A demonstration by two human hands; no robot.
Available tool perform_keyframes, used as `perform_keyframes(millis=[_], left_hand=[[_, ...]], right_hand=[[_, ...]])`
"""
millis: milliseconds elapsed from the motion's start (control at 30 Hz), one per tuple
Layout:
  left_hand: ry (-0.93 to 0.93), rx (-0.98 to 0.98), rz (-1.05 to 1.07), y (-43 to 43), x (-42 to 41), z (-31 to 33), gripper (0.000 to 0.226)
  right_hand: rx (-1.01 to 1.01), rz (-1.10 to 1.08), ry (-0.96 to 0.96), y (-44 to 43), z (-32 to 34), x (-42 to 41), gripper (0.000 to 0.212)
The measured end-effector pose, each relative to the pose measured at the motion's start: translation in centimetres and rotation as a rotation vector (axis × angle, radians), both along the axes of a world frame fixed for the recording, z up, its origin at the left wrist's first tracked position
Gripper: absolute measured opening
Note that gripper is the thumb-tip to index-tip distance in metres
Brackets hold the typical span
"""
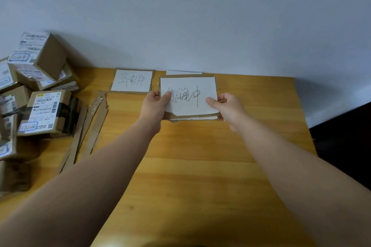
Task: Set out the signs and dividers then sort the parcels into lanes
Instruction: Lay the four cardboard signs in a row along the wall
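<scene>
Now both hands [155,104] [226,106] pinch a rectangular paper-faced cardboard sign [188,96]

Sign A [132,81]: white handwritten sheet on cardboard, flat at far edge of bench [200,166]. Sign stack [188,96]: same make, just right of it, pinched at both sides by left hand [154,106] and right hand [228,106]. Cardboard divider strips [94,122] lie flat at left. Labelled parcels [40,94] are piled beyond them.

at least three signs [131,81], about eight parcels [46,112]
</scene>
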State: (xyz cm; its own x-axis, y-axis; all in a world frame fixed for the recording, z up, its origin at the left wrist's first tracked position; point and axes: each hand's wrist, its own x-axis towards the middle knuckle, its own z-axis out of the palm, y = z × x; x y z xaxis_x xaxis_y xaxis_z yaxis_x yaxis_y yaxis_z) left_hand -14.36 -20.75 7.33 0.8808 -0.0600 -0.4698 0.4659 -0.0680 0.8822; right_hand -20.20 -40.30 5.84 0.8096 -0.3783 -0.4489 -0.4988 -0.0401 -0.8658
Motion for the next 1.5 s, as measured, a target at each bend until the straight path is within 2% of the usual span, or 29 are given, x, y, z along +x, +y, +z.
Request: perform_keyframes(millis=[200,433,567,700,767,933,1067,1133,1233,1500], left_hand=[[0.053,-0.074,-0.012,-3.1,-3.8,0.5,0.018],[-0.005,-0.027,-0.112,-5.5,-6.0,0.4,0.004],[-0.058,0.020,-0.076,-7.5,-6.0,0.1,0.004],[-0.063,0.108,-0.046,-8.7,-5.6,-0.8,0.005],[-0.064,0.165,-0.050,-8.9,-5.2,-1.2,0.003],[-0.044,0.300,-0.067,-9.1,-3.9,-3.1,0.013],[-0.001,0.345,-0.074,-9.5,-2.9,-4.5,0.012],[0.015,0.365,-0.101,-9.8,-2.4,-5.1,0.011],[0.047,0.368,-0.149,-10.2,-1.8,-6.2,0.011],[0.067,0.297,-0.205,-11.6,0.7,-8.1,0.003]], right_hand=[[-0.033,-0.041,-0.030,-4.5,1.4,-3.7,0.031],[-0.100,-0.023,-0.025,-8.7,1.3,-5.9,0.039],[-0.127,-0.055,-0.038,-10.0,0.9,-6.3,0.029],[-0.188,-0.066,0.010,-11.9,0.2,-6.7,0.030],[-0.192,-0.096,-0.003,-13.2,-0.2,-6.3,0.029],[-0.168,-0.155,-0.007,-15.9,-1.0,-4.1,0.026],[-0.145,-0.185,0.032,-17.0,-2.3,-1.4,0.033],[-0.154,-0.177,0.063,-17.4,-3.2,0.0,0.027],[-0.189,-0.157,0.093,-17.8,-4.7,1.7,0.017],[-0.282,-0.099,0.189,-17.8,-7.4,4.7,0.013]])
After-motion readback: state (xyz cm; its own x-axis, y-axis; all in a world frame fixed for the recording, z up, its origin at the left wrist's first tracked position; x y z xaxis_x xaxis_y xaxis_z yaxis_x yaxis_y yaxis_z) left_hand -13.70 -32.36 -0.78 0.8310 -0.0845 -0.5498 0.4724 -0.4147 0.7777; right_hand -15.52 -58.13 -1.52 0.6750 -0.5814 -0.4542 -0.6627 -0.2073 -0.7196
